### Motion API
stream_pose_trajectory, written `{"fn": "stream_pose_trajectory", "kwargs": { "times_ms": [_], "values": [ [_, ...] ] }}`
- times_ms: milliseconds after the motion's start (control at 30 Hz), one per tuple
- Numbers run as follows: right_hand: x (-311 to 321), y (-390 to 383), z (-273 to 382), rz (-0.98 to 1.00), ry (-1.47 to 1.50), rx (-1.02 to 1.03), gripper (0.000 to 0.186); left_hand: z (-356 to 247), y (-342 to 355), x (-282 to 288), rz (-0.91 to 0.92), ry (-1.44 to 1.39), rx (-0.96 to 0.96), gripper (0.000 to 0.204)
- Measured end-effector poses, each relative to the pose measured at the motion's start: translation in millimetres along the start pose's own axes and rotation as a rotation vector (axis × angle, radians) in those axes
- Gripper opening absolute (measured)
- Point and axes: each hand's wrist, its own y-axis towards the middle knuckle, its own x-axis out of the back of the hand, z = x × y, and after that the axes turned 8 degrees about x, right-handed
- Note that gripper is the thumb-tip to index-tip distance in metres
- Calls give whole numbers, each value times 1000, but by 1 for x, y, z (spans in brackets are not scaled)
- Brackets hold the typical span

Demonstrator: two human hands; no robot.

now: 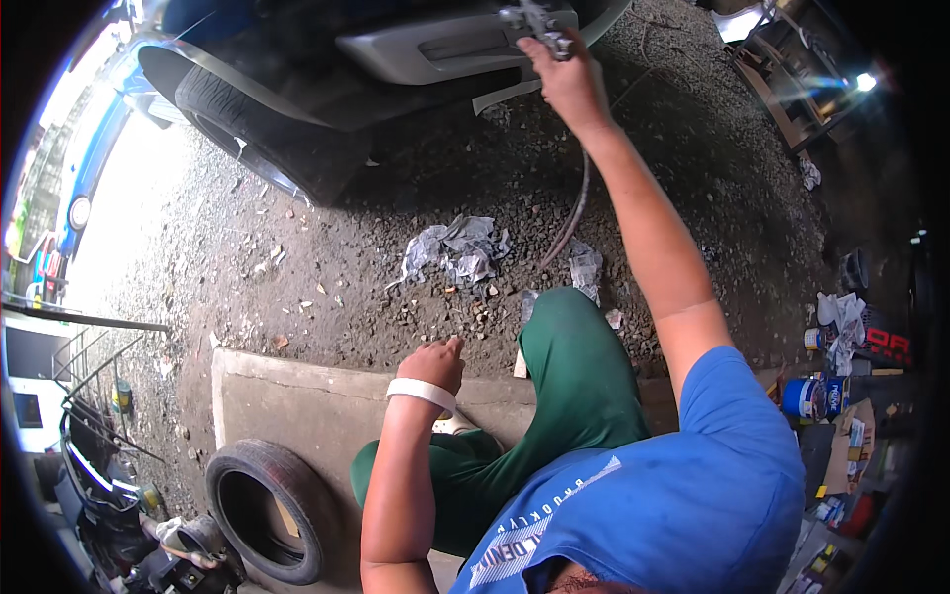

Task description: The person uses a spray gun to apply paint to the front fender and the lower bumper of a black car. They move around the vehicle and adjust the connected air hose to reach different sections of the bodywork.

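Observation:
My right hand (569, 84) is stretched far forward and grips a metal spray gun (539, 25) held against the grey bumper panel (435, 49) of a blue car. A thin hose (572, 213) hangs from the gun down to the gravel. My left hand (435, 364) is closed in a loose fist with nothing in it, resting near my knee above a concrete slab (297, 396); a white band is on that wrist. I crouch in green trousers and a blue shirt.
The car's front tyre (267, 134) stands at the upper left. Crumpled newspaper (460, 247) lies on the gravel. A loose tyre (267, 510) leans at the lower left by a motorbike. Paint cans (813, 396) and clutter sit at the right.

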Motion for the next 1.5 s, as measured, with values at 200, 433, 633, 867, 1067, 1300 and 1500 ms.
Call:
{"fn": "stream_pose_trajectory", "kwargs": {
  "times_ms": [200,433,633,867,1067,1300,1500],
  "values": [
    [63,34,-64,-20,-11,-215,45,-8,-1,6,14,12,5,32],
    [106,51,-90,-115,46,-380,36,-5,-4,1,-12,9,16,29],
    [114,43,-65,-45,-103,-379,43,-13,0,0,-7,39,-11,29],
    [28,-16,45,174,-10,-188,38,-18,9,-1,-28,36,-47,25],
    [-36,-52,111,283,203,-137,37,-16,11,1,-74,20,-78,20],
    [-64,-62,111,131,507,-121,35,-17,11,6,-5,56,-8,26],
    [-65,-87,56,49,475,-342,32,-12,8,-5,-105,44,-40,22]
  ]
}}
